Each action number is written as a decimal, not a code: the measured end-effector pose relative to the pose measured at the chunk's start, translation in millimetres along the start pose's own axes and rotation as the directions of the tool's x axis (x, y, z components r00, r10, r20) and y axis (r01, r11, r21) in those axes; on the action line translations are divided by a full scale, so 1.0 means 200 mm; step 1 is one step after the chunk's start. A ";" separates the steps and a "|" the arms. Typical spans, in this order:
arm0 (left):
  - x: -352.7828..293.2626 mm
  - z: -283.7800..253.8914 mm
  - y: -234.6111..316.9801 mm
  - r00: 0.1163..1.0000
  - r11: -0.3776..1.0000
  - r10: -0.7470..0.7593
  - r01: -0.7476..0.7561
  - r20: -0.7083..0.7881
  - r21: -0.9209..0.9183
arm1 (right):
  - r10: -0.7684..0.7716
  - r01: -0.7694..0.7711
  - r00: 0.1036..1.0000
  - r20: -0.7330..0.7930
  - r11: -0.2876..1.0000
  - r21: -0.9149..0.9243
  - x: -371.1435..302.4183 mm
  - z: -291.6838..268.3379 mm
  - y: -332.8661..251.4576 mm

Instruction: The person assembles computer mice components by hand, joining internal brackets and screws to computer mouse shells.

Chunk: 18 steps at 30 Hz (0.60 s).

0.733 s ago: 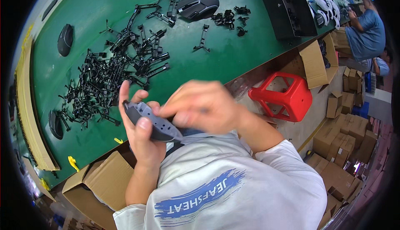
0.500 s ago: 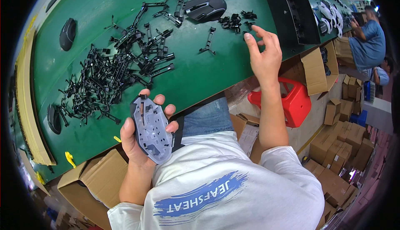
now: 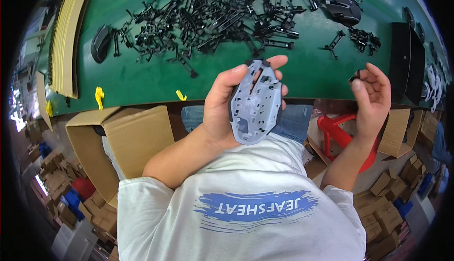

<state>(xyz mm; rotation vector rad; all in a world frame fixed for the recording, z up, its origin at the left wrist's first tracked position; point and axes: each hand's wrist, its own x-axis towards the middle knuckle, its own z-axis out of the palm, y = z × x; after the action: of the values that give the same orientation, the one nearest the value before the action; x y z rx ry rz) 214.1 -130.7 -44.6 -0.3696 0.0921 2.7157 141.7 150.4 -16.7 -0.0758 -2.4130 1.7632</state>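
My left hand point(image 3: 219, 107) is wrapped round a computer mouse top shell point(image 3: 257, 107), its grey inner side turned up, with pegs, holes and a slot showing. The shell is held above my lap, near the table's front edge. To the right, my right hand point(image 3: 374, 95) pinches a small black plastic part point(image 3: 354, 76) between thumb and fingertip; its exact shape is too small to tell. Beyond that hand lies a little heap of small black parts point(image 3: 365, 41), with one loose black bracket point(image 3: 336, 43) to its left.
Many black plastic brackets point(image 3: 203, 19) are piled across the green table point(image 3: 146, 79). Mice stand at the left point(image 3: 100, 44) and far right point(image 3: 343, 9). A black box point(image 3: 406, 62) is at the right. Below are a cardboard box point(image 3: 139, 135) and a red stool point(image 3: 336, 135).
My view has swung left, so the table scene appears shifted right. My right hand has come away from the small-parts heap with a black part between its fingertips. The left still holds the shell.
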 end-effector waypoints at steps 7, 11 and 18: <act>-0.08 0.14 -0.04 0.991 0.953 0.107 -0.080 -0.075 0.291 | -0.551 0.474 0.698 0.458 0.834 0.281 -0.11 0.43 -0.21; -0.12 0.13 -0.03 0.993 0.953 0.090 -0.066 -0.070 0.295 | -0.492 0.573 0.667 0.559 0.819 0.036 -0.09 0.45 -0.25; -0.10 0.10 -0.03 0.991 0.958 0.066 -0.031 -0.115 0.286 | -0.480 0.606 0.674 0.561 0.794 -0.049 -0.14 0.49 -0.21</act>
<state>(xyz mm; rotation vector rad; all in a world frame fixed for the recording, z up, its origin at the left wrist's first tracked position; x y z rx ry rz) 229.9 -130.9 -20.3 -0.4533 0.5261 2.6730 156.7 41.4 -7.9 1.1394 -2.5583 1.3130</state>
